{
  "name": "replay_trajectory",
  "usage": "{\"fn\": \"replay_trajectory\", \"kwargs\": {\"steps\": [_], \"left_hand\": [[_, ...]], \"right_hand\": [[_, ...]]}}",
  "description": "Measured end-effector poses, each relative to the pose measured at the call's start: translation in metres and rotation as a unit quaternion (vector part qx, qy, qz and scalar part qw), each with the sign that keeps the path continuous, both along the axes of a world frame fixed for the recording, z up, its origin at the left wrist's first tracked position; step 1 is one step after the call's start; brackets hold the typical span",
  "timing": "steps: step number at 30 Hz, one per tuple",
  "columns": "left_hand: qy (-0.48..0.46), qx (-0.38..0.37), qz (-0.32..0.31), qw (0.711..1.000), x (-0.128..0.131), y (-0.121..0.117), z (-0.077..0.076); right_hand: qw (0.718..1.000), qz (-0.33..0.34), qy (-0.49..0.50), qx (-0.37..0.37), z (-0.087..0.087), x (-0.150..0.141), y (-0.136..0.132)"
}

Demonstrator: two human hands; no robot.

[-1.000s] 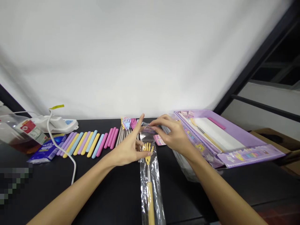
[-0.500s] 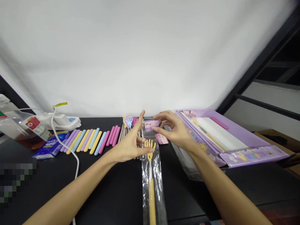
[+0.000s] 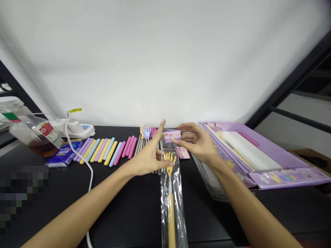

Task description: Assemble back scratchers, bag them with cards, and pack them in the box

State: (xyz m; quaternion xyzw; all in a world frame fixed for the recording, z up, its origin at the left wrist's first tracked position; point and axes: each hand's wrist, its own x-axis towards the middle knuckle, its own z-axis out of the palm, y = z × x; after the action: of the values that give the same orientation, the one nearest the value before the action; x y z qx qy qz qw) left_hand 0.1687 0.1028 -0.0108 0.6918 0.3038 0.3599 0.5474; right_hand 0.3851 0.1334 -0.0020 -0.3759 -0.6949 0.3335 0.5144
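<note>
A yellow back scratcher (image 3: 170,193) with a hand-shaped head lies in a clear plastic sleeve (image 3: 178,199) on the black table (image 3: 124,206). My left hand (image 3: 147,156) holds the sleeve's top end, thumb by the yellow claw and forefinger stretched up. My right hand (image 3: 198,141) pinches a small pink printed card (image 3: 172,135) at the sleeve's mouth. A second pink card (image 3: 183,152) lies on the table just under my right hand.
A row of pastel handles (image 3: 107,151) and several bare scratchers (image 3: 146,136) lie behind my left hand. A purple display box (image 3: 253,151) stands at the right. At the left are a white power strip (image 3: 74,128) with its cable, a blue packet (image 3: 63,155) and a bottle (image 3: 31,136).
My right hand has lifted a pink card from the table up to the sleeve's mouth. The view has shifted a little, so everything sits further right.
</note>
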Motion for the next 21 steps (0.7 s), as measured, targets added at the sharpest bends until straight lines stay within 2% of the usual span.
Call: {"fn": "replay_trajectory", "kwargs": {"steps": [8, 16, 21], "left_hand": [[0.013, 0.015, 0.006, 1.0, 0.0012, -0.003, 0.0038], [0.011, 0.018, -0.018, 1.0, 0.0007, -0.0043, 0.0062], [0.015, 0.022, -0.013, 1.0, -0.0004, -0.0035, 0.0057]], "right_hand": [[0.999, -0.027, 0.002, 0.038, 0.0, -0.0043, -0.0032], [0.999, -0.023, 0.031, 0.032, -0.0036, -0.0053, -0.0022], [0.998, -0.013, 0.052, 0.03, 0.0003, -0.005, -0.0015]]}}
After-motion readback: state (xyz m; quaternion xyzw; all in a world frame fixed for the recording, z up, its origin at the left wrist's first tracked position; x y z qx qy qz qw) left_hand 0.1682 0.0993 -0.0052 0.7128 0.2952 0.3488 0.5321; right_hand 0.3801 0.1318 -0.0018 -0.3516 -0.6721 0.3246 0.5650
